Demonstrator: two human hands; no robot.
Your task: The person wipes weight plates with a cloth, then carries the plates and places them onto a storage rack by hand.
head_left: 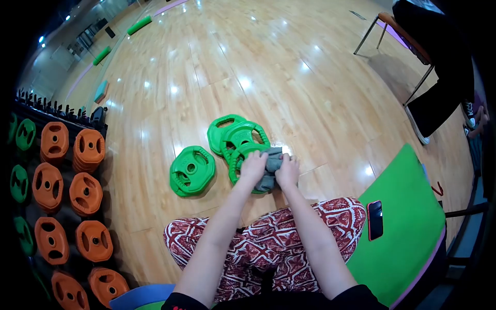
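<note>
Grey cloth (274,164) bunched up against the near-right part of the green plates (245,135) on the wood floor (289,98), mid-scene, just beyond the seated person's patterned trousers (279,232). Left hand (253,168) sits over the plates with bent fingers at the cloth's left side, right hand (288,172) has bent fingers against its right side; can't tell whether either is actually pinching fabric. Separate green plate (200,164) lies flat just left of that group, orange plates (85,194) racked at left, phone (375,220) on green mat (405,194) at near right.
</note>
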